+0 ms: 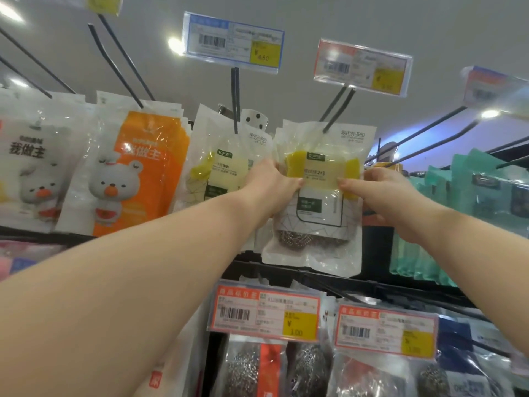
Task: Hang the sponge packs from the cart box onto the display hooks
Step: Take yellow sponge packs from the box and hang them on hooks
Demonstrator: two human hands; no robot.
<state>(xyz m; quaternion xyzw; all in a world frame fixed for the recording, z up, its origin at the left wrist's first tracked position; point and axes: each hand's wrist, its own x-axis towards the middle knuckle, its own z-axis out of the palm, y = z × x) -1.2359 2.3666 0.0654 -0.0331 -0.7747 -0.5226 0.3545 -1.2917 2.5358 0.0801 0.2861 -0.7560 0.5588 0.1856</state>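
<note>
Head view, looking up at a shop display: both bare hands hold one sponge pack (pixel 319 196) at centre frame. The left hand (pixel 270 186) has its grip clamped on the pack's 9 o'clock edge, thumb on the front film and the other fingers hidden behind. The right hand (pixel 380 193) pinches the 3 o'clock edge, its thumb pressed flat on the yellow sponge showing through.

The pack is a glossy, crinkled plastic pouch, white at the borders and clear in the middle, with a rectangular yellow sponge above and a round, wiry steel scourer bulging at the bottom. Its top edge sits at the tip of a thin black wire display hook (pixel 339 108) that rises toward 1 o'clock to an orange-framed price tag (pixel 362 67) in a clear sleeve; whether the hook passes through the pack's hole cannot be told.

Just to 9 o'clock hangs a similar yellow pack (pixel 217 164) on its own hook under a blue-framed price tag (pixel 233 43). Further toward 9 o'clock hang soft pouches printed with a cartoon bear, one orange (pixel 134 173). At 3 o'clock are teal packs (pixel 446 196). At 6 o'clock, lower hooks carry steel scourer packs (pixel 252 368) behind flat rectangular tags.
</note>
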